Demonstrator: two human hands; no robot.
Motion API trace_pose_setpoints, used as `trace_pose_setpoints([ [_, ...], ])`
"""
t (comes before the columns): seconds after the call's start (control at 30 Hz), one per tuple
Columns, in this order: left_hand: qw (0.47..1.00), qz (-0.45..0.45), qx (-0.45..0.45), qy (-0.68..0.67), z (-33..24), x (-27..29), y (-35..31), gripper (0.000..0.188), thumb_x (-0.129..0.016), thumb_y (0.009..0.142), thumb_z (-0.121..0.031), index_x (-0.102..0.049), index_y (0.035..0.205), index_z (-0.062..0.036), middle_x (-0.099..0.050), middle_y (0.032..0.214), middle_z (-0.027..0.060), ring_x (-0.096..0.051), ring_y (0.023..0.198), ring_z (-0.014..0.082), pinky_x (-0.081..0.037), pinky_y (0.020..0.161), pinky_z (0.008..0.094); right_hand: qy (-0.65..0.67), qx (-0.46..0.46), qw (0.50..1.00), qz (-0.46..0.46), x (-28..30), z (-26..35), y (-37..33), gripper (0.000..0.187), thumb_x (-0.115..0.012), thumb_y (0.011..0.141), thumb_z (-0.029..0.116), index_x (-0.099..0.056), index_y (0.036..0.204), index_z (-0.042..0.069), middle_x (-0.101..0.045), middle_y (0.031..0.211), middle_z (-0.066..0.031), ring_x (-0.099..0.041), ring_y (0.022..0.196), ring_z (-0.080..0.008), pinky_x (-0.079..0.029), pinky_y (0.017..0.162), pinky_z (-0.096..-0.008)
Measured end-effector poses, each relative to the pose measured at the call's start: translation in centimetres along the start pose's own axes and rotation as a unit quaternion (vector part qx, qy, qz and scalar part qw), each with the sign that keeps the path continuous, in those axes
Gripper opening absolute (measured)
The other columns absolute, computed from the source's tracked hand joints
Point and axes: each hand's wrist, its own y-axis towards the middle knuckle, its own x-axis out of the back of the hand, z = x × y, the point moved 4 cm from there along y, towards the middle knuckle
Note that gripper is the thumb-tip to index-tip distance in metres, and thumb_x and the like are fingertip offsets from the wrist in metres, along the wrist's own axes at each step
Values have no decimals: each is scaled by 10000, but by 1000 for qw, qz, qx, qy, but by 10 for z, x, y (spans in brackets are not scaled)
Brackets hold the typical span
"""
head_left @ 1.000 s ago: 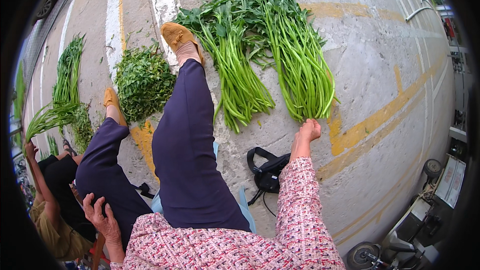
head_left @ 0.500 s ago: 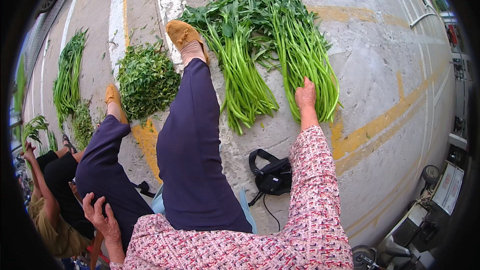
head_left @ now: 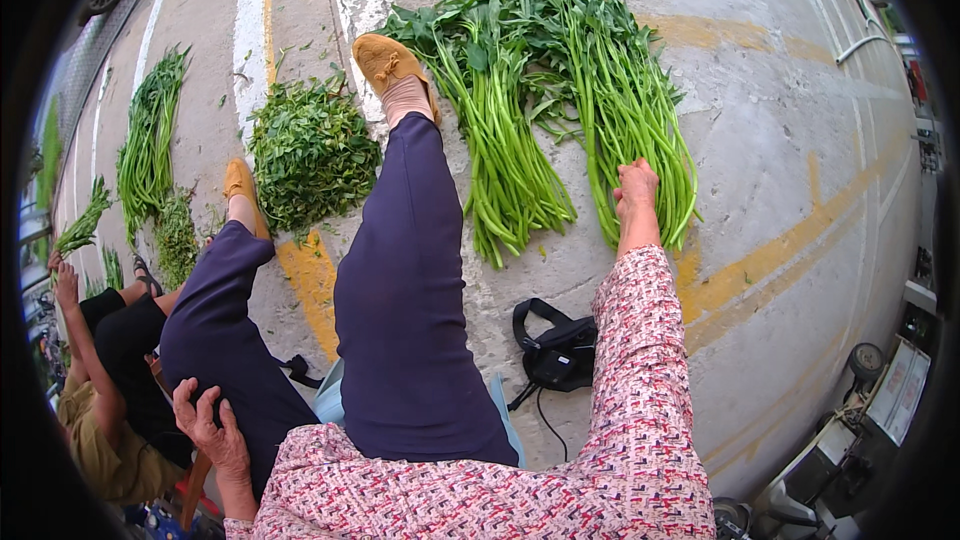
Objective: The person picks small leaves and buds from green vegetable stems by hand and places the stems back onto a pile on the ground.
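Observation:
Two bundles of long green leafy stems, looking like water spinach, lie on the pavement in front of me, leaves pointing away. My right hand [head_left: 636, 188] is at the stem ends of the right bundle [head_left: 645, 125], fingers curled closed on stems there; the exact grip is partly hidden. The left bundle [head_left: 500, 140] lies beside it, its leaves merging with the right one's at the far end. My left hand [head_left: 212, 432] rests on my left thigh, empty, its fingers apart.
A heap of loose leaves [head_left: 312, 150] lies between my feet. Further left are another stem bunch [head_left: 150, 135] and a smaller green pile [head_left: 177, 240]. A black strapped bag [head_left: 556, 350] sits by my right leg. At far left a person's hand [head_left: 66, 285] holds greens; wheeled equipment [head_left: 865, 365] stands right.
The whole view has shifted slightly to the right. My right hand's fingers have curled in more at the stems. The other person's greens have changed angle; my left hand stays on my thigh.

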Motion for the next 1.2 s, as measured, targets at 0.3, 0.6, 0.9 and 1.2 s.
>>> trace_pose_setpoints([
  [0.3,1000,-2,22,-9,2,2,-4,233,-628,706,48,-635,927,-27,-496,1249,113,-432,1200,294,-305,1016,394,-35,69,996,33,-2,3,-33,608,-598,771,47,-409,1340,-49,-588,1196,-186,-588,1014,-218,-484,678,-294],
  [0.6,1000,-10,19,-18,4,0,-2,222,-635,695,40,-628,907,-24,-499,1229,121,-441,1190,293,-286,1013,398,-223,283,930,76,-50,-42,-65,333,-636,756,97,-651,1083,31,-645,979,-171,-628,883,-275,-490,813,-354],
  [0.9,1000,-9,5,-17,3,2,4,198,-621,687,28,-616,880,-18,-499,1197,148,-450,1171,305,-274,1003,406,-486,303,815,89,-123,-33,-120,339,-717,723,170,-614,1036,87,-556,1041,-152,-561,996,-324,-480,804,-446],
  [1.2,1000,6,26,-11,7,2,8,181,-621,689,47,-608,860,-8,-500,1202,147,-439,1181,303,-283,1006,390,-530,315,786,33,-141,-50,-103,147,-644,747,152,-657,876,82,-595,930,-148,-598,916,-315,-493,747,-437],
])
